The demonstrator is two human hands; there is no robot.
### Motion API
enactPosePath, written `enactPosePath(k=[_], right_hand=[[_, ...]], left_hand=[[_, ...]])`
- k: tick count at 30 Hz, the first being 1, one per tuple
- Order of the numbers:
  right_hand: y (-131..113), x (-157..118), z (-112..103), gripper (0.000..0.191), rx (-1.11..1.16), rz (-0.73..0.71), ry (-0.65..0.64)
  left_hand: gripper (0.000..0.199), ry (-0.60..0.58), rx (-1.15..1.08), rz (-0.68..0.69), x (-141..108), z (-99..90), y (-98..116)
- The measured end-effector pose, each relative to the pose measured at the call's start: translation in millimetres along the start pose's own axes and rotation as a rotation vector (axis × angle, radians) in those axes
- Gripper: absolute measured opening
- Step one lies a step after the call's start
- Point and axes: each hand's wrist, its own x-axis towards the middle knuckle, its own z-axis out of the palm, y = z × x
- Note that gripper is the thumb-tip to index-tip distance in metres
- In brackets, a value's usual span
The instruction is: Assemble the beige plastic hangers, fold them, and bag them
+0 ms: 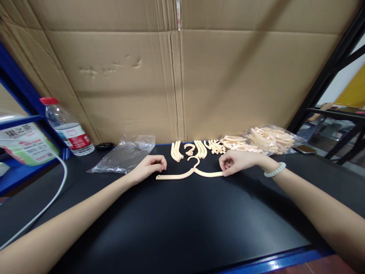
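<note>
A cream plastic clothes hanger lies on the black table, its two curved arms spread and its hook pointing away from me. At its right end, my right hand pinches the arm's tip between thumb and fingers. My left hand rests just behind the left end, fingers curled in and apparently holding nothing. Beyond the hanger are loose cream pieces: a row of curved arms on the left, hooks in the middle, another row of arms and a cluster of small pieces to the right.
An empty clear plastic bag lies left of the loose parts. Filled bags of cream pieces sit at the back right, beside a phone. A water bottle and a white cable are on the left. Cardboard stands behind.
</note>
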Motion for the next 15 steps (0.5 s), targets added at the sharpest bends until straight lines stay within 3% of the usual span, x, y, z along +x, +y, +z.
enactPosePath(k=[10, 15], right_hand=[[1.0, 0.4, 1.0, 0.019, 0.042, 0.008, 0.013], [5.4, 1.5, 1.3, 0.024, 0.043, -0.014, 0.042]], left_hand=[[0.013, 0.018, 0.046, 0.026, -0.6, -0.1, 3.1], [0.014, 0.085, 0.103, 0.045, -1.2, 0.7, 0.0]])
